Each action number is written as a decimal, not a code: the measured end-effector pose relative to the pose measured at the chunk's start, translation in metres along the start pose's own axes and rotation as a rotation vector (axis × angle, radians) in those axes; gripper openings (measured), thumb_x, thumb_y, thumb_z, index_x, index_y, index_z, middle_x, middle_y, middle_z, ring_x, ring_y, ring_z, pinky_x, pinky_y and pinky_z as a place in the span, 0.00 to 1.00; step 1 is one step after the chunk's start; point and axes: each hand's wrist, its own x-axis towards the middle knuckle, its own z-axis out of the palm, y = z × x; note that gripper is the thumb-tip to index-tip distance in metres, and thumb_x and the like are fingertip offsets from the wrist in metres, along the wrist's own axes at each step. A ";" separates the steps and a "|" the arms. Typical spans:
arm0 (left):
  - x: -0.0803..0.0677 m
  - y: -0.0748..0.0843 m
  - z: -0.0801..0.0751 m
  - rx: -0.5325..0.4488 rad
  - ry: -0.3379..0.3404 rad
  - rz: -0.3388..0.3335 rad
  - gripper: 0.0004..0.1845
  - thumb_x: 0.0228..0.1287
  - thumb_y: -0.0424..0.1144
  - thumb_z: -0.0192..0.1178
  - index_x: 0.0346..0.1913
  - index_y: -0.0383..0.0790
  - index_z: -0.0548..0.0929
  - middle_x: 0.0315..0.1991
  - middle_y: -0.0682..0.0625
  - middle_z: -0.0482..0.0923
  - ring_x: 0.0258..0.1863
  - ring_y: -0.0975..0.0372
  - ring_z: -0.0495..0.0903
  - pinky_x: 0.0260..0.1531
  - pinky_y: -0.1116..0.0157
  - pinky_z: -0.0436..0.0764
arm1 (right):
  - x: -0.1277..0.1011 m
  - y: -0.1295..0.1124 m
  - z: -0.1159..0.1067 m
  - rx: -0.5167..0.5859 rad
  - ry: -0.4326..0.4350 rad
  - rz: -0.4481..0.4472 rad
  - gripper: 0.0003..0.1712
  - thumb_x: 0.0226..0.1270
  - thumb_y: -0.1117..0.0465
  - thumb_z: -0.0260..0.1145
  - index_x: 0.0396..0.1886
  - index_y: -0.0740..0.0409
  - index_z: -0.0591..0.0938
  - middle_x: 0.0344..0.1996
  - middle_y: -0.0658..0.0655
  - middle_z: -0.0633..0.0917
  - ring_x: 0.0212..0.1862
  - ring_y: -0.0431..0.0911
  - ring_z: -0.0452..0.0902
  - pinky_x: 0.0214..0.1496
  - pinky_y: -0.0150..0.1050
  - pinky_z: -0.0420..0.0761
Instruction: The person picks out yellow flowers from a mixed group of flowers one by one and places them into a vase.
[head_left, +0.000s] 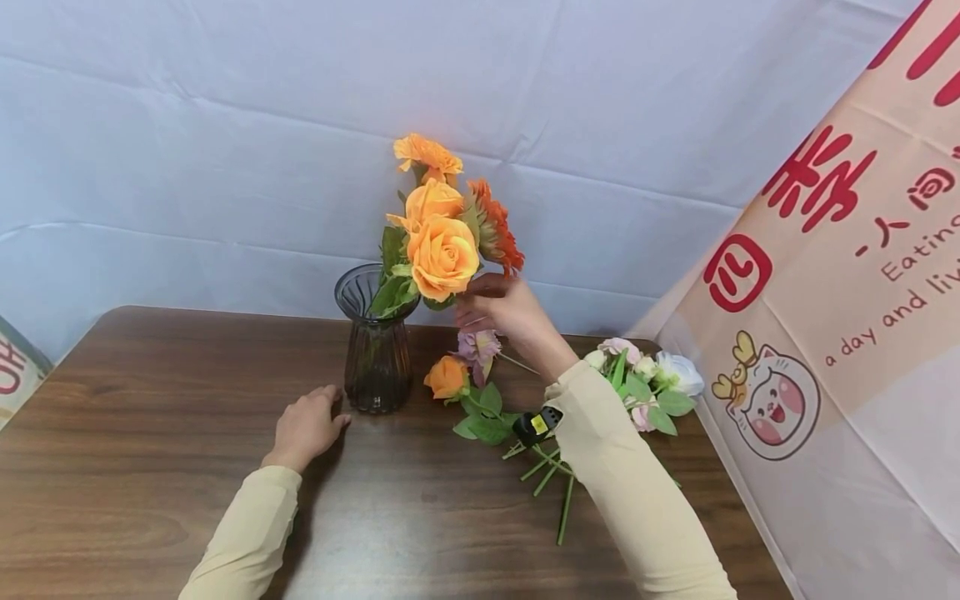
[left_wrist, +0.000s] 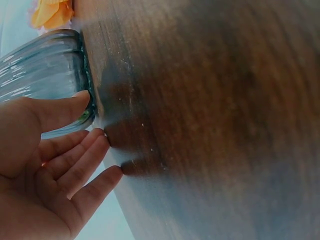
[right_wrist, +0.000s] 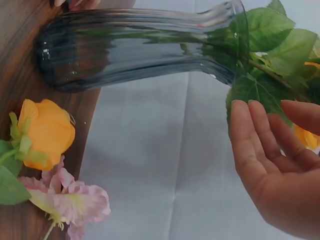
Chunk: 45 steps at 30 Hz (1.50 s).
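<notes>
A dark, ribbed glass vase (head_left: pixel 378 367) stands upright on the table and leans its flowers to the right. Out of it rise orange roses (head_left: pixel 446 257), another orange bloom (head_left: pixel 426 155) at the top and a red-orange flower (head_left: pixel 497 229). My left hand (head_left: pixel 306 427) rests on the table just left of the vase's base; the left wrist view shows its fingers loosely bent beside the glass. Below the blooms is my right hand (head_left: pixel 510 315). In the right wrist view its fingers (right_wrist: pixel 250 145) curve loosely near a green leaf (right_wrist: pixel 257 92), thumb apart. Whether they touch it, I cannot tell.
Right of the vase lie a loose orange rose (head_left: pixel 447 377) and a pinkish-purple flower (head_left: pixel 478 348). Farther right, a pale bunch of flowers (head_left: pixel 678 373) lies partly behind my right sleeve, with several green stems (head_left: pixel 564 508) toward the front. A printed cloth (head_left: pixel 847 333) borders the table's right side.
</notes>
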 end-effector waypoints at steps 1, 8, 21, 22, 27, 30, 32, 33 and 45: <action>0.000 0.000 0.000 0.000 0.000 0.000 0.21 0.57 0.40 0.63 0.50 0.30 0.75 0.45 0.37 0.77 0.36 0.41 0.77 0.33 0.46 0.75 | -0.001 0.000 -0.002 -0.007 -0.002 -0.002 0.09 0.60 0.73 0.57 0.39 0.75 0.76 0.29 0.66 0.82 0.32 0.55 0.82 0.39 0.50 0.80; 0.001 -0.001 -0.001 0.004 -0.003 0.000 0.21 0.57 0.40 0.63 0.50 0.29 0.75 0.45 0.36 0.76 0.36 0.41 0.77 0.32 0.46 0.75 | -0.006 0.002 -0.016 -0.098 -0.005 0.030 0.10 0.61 0.72 0.58 0.40 0.76 0.76 0.29 0.67 0.82 0.29 0.53 0.81 0.37 0.47 0.80; 0.001 -0.001 -0.001 0.001 0.002 0.005 0.22 0.57 0.40 0.63 0.51 0.29 0.75 0.46 0.35 0.76 0.38 0.40 0.77 0.34 0.46 0.75 | -0.024 0.027 -0.037 -0.211 -0.031 0.129 0.12 0.60 0.73 0.57 0.41 0.80 0.75 0.27 0.63 0.82 0.24 0.47 0.79 0.28 0.37 0.80; 0.000 -0.001 -0.001 0.002 0.000 0.005 0.22 0.57 0.40 0.63 0.51 0.29 0.75 0.46 0.35 0.76 0.38 0.40 0.77 0.34 0.46 0.75 | -0.025 0.031 -0.039 -0.217 -0.033 0.137 0.12 0.60 0.72 0.57 0.41 0.80 0.75 0.27 0.65 0.82 0.23 0.46 0.79 0.28 0.37 0.80; -0.001 0.000 -0.001 0.002 -0.006 0.003 0.22 0.57 0.39 0.63 0.51 0.29 0.75 0.47 0.35 0.76 0.37 0.41 0.77 0.34 0.46 0.75 | -0.033 0.051 -0.050 -0.230 -0.053 0.183 0.11 0.61 0.71 0.57 0.38 0.79 0.75 0.29 0.66 0.82 0.24 0.46 0.78 0.28 0.37 0.80; -0.001 0.001 -0.002 -0.004 -0.005 0.001 0.22 0.57 0.40 0.63 0.51 0.29 0.75 0.47 0.35 0.76 0.38 0.41 0.77 0.34 0.46 0.75 | -0.037 0.065 -0.058 -0.220 -0.060 0.207 0.08 0.61 0.72 0.58 0.35 0.76 0.76 0.26 0.62 0.82 0.24 0.46 0.77 0.28 0.38 0.79; -0.001 0.001 -0.001 -0.007 -0.003 -0.002 0.22 0.57 0.40 0.63 0.51 0.29 0.75 0.47 0.35 0.76 0.38 0.40 0.77 0.34 0.46 0.75 | -0.040 0.074 -0.063 -0.203 -0.065 0.225 0.07 0.59 0.72 0.59 0.34 0.75 0.77 0.25 0.59 0.82 0.24 0.46 0.77 0.28 0.38 0.79; -0.001 0.001 -0.001 -0.008 -0.003 -0.004 0.22 0.57 0.40 0.63 0.51 0.29 0.75 0.47 0.35 0.76 0.38 0.40 0.77 0.34 0.46 0.75 | -0.042 0.079 -0.066 -0.196 -0.067 0.236 0.06 0.59 0.72 0.59 0.34 0.74 0.77 0.25 0.58 0.82 0.24 0.45 0.76 0.28 0.37 0.79; 0.000 0.000 0.000 -0.004 -0.009 -0.001 0.22 0.57 0.40 0.63 0.50 0.29 0.75 0.46 0.35 0.76 0.38 0.40 0.77 0.34 0.46 0.75 | -0.063 0.120 -0.089 -0.172 -0.147 0.338 0.18 0.53 0.70 0.63 0.42 0.78 0.72 0.26 0.55 0.82 0.26 0.44 0.75 0.32 0.39 0.79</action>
